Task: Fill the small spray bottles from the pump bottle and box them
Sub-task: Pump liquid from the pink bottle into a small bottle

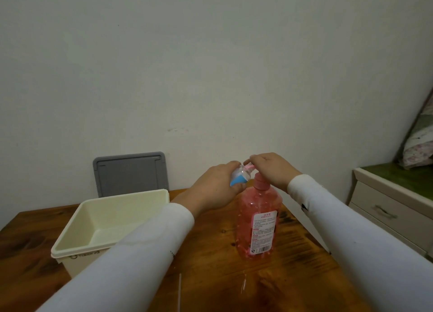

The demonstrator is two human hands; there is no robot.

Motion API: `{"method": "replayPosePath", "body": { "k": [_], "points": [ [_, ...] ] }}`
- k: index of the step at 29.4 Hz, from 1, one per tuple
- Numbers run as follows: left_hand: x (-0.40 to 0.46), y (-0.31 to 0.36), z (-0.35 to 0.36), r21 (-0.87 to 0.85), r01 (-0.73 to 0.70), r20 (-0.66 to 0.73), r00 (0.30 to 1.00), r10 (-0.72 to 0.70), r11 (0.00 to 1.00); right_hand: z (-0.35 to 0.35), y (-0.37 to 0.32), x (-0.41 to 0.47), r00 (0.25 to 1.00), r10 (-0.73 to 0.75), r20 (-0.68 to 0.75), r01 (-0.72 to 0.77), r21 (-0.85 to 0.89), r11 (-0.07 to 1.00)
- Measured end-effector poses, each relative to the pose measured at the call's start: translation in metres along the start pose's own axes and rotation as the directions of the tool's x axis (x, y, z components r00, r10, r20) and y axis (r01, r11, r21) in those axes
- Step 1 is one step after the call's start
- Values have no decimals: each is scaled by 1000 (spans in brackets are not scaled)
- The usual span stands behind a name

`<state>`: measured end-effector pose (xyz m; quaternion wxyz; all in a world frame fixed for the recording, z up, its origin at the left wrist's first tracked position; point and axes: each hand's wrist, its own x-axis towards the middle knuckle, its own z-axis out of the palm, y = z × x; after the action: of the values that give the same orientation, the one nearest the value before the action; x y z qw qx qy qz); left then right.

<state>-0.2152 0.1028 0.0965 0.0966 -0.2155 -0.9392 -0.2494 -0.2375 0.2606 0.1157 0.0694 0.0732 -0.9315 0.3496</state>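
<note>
The left hand (216, 190) grips a small spray bottle (239, 177), tilted with its mouth at the pump's spout; the right hand (273, 170) rests over the pump head, fingers curled down on it, palm hiding the top. Near on the table (210, 276), a thin dip tube (179, 290) lies loose beside a wet streak. The pump bottle (257, 220) stands mid-table, right of the box, largely full of pink liquid: probably heavy and steady, though its plastic may be slick if wet. The spray bottle looks light and small, best pinched round its body. The cream box (77, 220), left, holds nothing visible. Its grey lid (130, 173) leans on the far wall.
</note>
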Motion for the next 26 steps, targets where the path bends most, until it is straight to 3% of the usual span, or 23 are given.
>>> {"method": "replayPosePath", "body": {
  "k": [6,13,21,26],
  "points": [
    [-1,-4,4,-1,14,23,1000,-14,1000,5,7,1,999,40,36,-40,0,999],
    [0,3,-4,6,-16,-22,1000,17,1000,-4,-3,0,999,-11,-50,13,36,999],
    [-2,-2,3,13,8,28,1000,-9,1000,6,6,-1,998,53,32,-53,10,999],
    [0,3,-3,20,6,7,1000,-6,1000,-2,-2,-2,1000,-15,-16,15,-14,1000]
  ]
}}
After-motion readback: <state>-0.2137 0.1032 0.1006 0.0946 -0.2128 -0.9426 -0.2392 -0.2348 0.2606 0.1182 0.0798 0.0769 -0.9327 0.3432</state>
